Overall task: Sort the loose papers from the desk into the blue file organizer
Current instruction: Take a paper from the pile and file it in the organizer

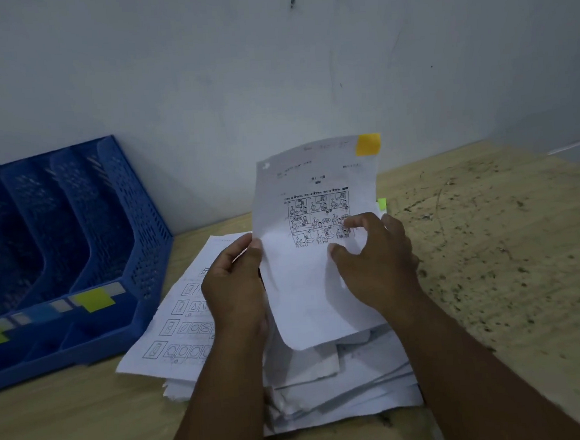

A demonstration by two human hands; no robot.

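Dim, bluish light all over, no glare anywhere. Soft shadows pool inside the blue perforated plastic file organizer (pixel 77 241) at left, which smears with motion blur. The pale speckled wooden desk (pixel 489 240) bows at the right edge, wide-angle stretch. Print on the raised white printed sheet (pixel 316 218) stays readable but soft.

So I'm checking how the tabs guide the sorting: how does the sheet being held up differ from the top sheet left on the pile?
The held white comic-panel sheet stands upright, pinched between left hand and right hand; the white shape-row sheet lies flat on the paper pile. The held sheet carries an orange sticky tab at its top corner; the flat sheet shows none. Both are printed white worksheets.
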